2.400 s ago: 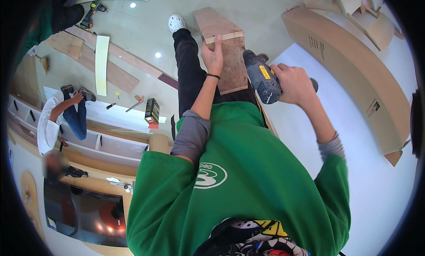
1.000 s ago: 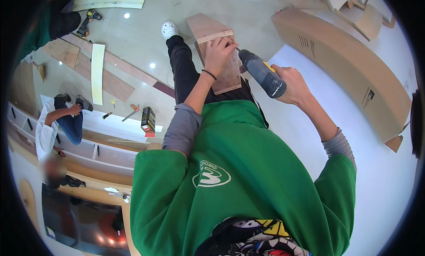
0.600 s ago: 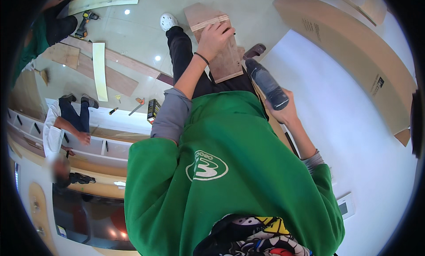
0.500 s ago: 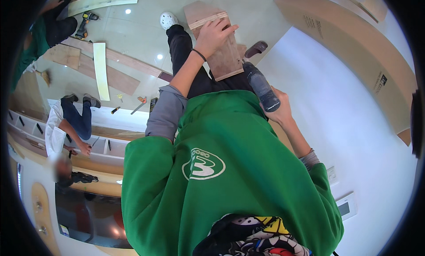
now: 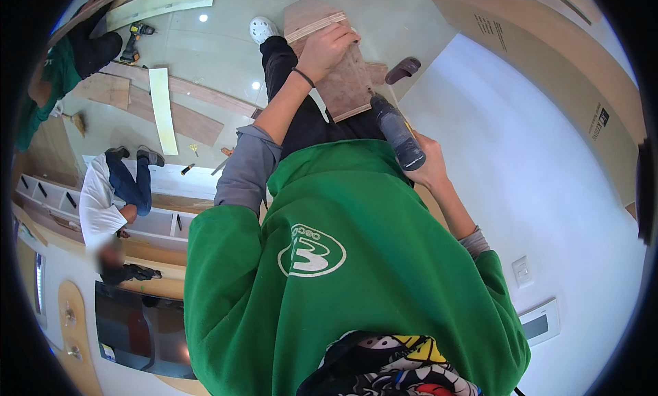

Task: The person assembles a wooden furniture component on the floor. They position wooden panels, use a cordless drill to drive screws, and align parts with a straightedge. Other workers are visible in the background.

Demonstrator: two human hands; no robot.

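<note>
In front of my legs is a piece made of reddish-brown plywood boards (image 5: 346,83), with a pale layered edge standing across it. My left hand (image 5: 325,52) is closed over that edge, its fingertips partly hidden from me. At the right, my right hand (image 5: 426,164) grips a dark power drill (image 5: 397,132), whose body hides most of the fingers. The drill's front end points up and left, close to the right side of the plywood; I cannot tell whether its tip touches the wood.
Long boards (image 5: 162,112) and another drill (image 5: 133,42) lie on the floor at the left. One person (image 5: 103,201) in white sits by a low white shelf unit; another (image 5: 58,94) in green is farther up. A large cardboard box (image 5: 548,67) and a brown slipper (image 5: 402,70) are at the right.
My left fingers have drawn in tighter over the plywood edge. The drill has tilted and shifted slightly left with my right hand. The person in white has bent their arms in.
</note>
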